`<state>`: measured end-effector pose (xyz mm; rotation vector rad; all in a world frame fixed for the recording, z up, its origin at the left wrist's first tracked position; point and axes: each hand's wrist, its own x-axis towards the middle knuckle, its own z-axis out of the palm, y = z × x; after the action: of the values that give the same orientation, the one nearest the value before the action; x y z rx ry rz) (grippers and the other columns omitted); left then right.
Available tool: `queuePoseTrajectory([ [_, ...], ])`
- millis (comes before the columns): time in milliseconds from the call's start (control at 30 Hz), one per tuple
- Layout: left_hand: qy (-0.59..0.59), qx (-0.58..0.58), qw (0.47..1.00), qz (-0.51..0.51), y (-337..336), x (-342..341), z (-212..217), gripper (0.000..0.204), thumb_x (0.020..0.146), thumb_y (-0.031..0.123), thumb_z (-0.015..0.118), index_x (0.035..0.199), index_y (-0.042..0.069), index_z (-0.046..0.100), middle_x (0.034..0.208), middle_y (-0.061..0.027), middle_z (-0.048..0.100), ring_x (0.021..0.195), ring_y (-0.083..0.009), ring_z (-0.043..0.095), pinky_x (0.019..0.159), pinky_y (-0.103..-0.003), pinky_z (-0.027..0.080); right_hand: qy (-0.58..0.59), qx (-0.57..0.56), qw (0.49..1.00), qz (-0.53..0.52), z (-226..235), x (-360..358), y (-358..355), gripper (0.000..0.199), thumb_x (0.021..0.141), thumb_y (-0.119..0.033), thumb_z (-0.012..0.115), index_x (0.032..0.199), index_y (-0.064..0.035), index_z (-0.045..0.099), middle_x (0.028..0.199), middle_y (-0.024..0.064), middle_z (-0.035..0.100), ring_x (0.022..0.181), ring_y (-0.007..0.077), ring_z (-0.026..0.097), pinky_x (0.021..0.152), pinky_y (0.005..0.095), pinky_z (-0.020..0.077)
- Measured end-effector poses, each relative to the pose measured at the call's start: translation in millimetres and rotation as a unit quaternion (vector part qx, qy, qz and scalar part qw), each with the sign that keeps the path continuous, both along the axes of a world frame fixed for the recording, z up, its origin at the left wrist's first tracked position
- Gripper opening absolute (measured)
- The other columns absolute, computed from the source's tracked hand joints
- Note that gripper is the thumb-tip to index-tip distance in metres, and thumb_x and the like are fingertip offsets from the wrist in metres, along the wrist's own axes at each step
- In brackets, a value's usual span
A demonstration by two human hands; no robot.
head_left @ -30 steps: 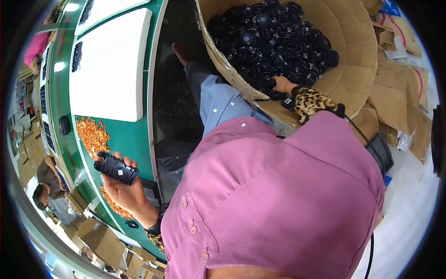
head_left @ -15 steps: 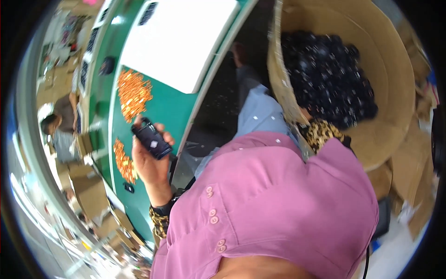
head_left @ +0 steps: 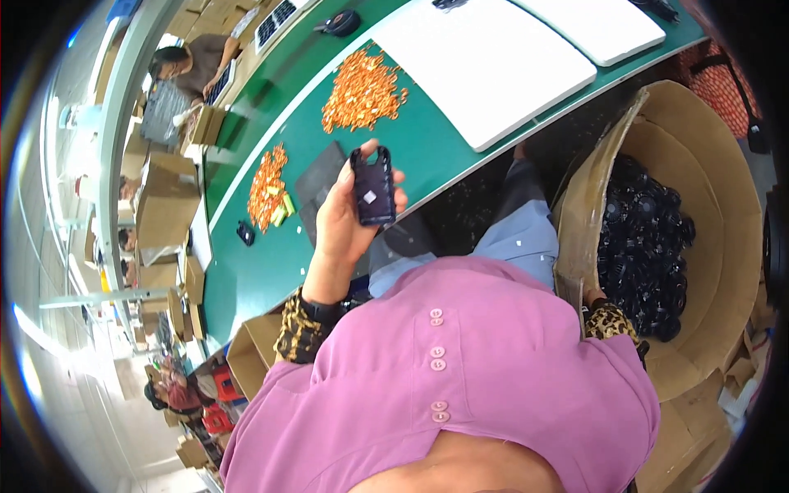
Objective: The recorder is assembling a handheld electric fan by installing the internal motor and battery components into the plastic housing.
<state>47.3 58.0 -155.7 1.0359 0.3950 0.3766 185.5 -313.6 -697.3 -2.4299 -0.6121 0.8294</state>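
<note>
My left hand [head_left: 341, 226] holds a black plastic shell [head_left: 374, 191] with a hollow inside and a small white square in it. The fingers wrap round its sides, above the near edge of the green table. My right hand [head_left: 593, 296] is at the near wall of a big cardboard box [head_left: 583, 209]; its fingers are hidden behind the wall. Inside that box lies a heap of black plastic parts [head_left: 645, 246]. Two piles of small orange pieces, a larger pile [head_left: 362, 90] and a smaller pile [head_left: 267, 187], lie on the table beyond my left hand.
White boards [head_left: 485, 70] cover the far right of the green table [head_left: 246, 283]. A dark mat [head_left: 316, 177] and a small black part [head_left: 245, 233] lie near the smaller pile. Across the table sits another person [head_left: 201, 70]. An open carton [head_left: 251, 353] stands by my left elbow.
The whole view has swung, bringing more of the table into sight. The black shell, still in my left hand, now stands more upright. My right hand stays by the box.
</note>
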Motion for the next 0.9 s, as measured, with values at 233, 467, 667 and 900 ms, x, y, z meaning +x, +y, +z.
queuePoseTrajectory([
  [233, -0.024, -0.016, 1.0, -0.005, 5.0, -8.1, -3.0, 0.053, 0.097, 0.034, 0.041, 0.142, 0.006, 0.032, 0.109, -0.0226, 0.058, 0.087, -0.0299, 0.064, 0.078, -0.04, 0.055, -0.01, -0.005, 1.0, 0.028, 26.9, 17.9, -20.8, 0.059, 0.079, -0.032, 0.065, 0.128, -0.0038, 0.051, 0.115, 0.0348, 0.054, 0.101, 0.0479, 0.057, 0.089, 0.0449, 0.0477],
  [467, -0.02, -0.018, 1.0, 0.006, 9.8, -22.8, -6.2, 0.051, 0.099, 0.033, 0.038, 0.142, 0.006, 0.033, 0.109, -0.0211, 0.059, 0.085, -0.0268, 0.065, 0.079, -0.038, 0.055, -0.037, -0.003, 0.998, 0.059, 56.3, 70.1, -19.9, 0.056, 0.078, -0.029, 0.066, 0.126, -0.0032, 0.053, 0.11, 0.0337, 0.057, 0.098, 0.0463, 0.059, 0.087, 0.0438, 0.0486],
  [667, -0.011, -0.02, 1.0, 0.008, 9.5, -29.7, -1.7, 0.05, 0.1, 0.032, 0.037, 0.142, 0.005, 0.034, 0.109, -0.021, 0.059, 0.086, -0.0252, 0.065, 0.078, -0.037, 0.054, -0.039, 0.011, 0.996, 0.08, 56.5, 99.8, -5.0, 0.054, 0.078, -0.028, 0.066, 0.124, -0.0027, 0.054, 0.107, 0.0328, 0.059, 0.095, 0.045, 0.061, 0.085, 0.0429, 0.0494],
  [900, -0.005, -0.016, 1.0, 0.013, 8.8, -30.8, -8.5, 0.05, 0.1, 0.032, 0.035, 0.141, 0.004, 0.035, 0.108, -0.0209, 0.059, 0.085, -0.0253, 0.065, 0.079, -0.038, 0.054, -0.018, 0.019, 0.997, 0.068, 47.1, 103.4, -17.2, 0.051, 0.077, -0.025, 0.067, 0.122, -0.0021, 0.056, 0.103, 0.0317, 0.061, 0.091, 0.0434, 0.063, 0.083, 0.0418, 0.0503],
])
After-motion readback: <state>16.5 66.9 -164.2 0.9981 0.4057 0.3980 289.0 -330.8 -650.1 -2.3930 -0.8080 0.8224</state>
